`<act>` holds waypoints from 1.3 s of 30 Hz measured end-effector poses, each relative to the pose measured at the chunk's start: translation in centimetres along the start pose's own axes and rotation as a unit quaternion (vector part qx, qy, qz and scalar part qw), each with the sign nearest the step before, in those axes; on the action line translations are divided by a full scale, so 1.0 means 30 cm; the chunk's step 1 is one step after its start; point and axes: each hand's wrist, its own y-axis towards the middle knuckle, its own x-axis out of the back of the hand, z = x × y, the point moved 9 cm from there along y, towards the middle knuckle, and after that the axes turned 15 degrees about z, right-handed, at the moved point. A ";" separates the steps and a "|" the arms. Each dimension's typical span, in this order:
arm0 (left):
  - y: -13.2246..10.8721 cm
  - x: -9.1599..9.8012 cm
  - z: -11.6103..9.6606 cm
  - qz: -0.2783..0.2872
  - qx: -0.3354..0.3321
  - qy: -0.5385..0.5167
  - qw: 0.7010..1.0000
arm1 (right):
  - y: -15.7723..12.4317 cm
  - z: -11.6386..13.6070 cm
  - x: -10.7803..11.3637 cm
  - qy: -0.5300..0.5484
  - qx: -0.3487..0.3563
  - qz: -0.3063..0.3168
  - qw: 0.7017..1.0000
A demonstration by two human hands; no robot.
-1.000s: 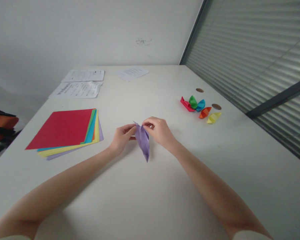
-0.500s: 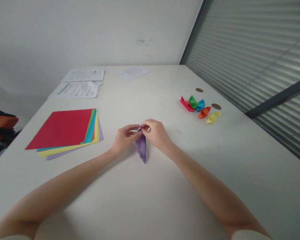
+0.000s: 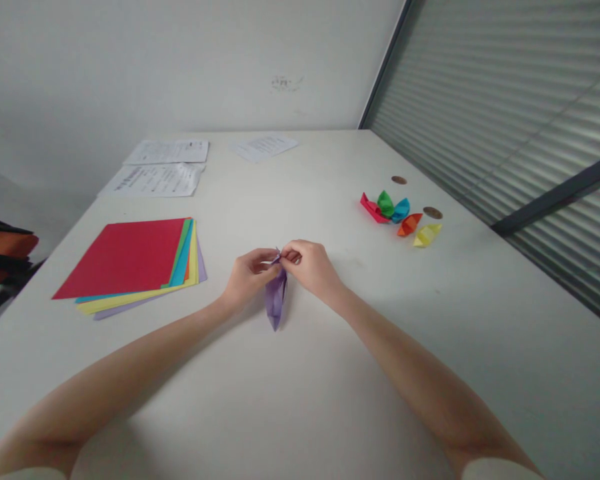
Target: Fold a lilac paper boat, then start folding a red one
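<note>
A narrow, folded piece of purple paper (image 3: 275, 300) hangs between my hands above the middle of the white table, its pointed lower end toward me. My left hand (image 3: 250, 275) pinches its upper part from the left, thumb in front. From the right, my right hand (image 3: 310, 265) grips the top end between thumb and fingertips. Both sets of fingertips nearly meet there, so part of the upper folds is hidden.
Left on the table (image 3: 290, 413) lies a fanned stack of coloured paper sheets (image 3: 135, 257), red on top. Several small folded paper boats (image 3: 400, 211) sit at the right, near two round table inserts (image 3: 433, 213). Printed sheets (image 3: 153, 180) lie farther back; window blinds (image 3: 505, 100) border the right side.
The lower end of the purple paper has swung left and shows more of its folded inside. Both hands keep their pinch with only slight movement.
</note>
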 end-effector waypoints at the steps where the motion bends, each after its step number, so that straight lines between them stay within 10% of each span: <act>1: -0.001 -0.004 -0.004 0.004 0.000 0.010 1.000 | 0.000 -0.003 -0.003 0.003 -0.006 -0.001 1.000; 39: 0.003 0.038 -0.027 -0.024 -0.091 0.026 0.995 | -0.001 -0.016 0.003 0.119 -0.044 0.018 0.992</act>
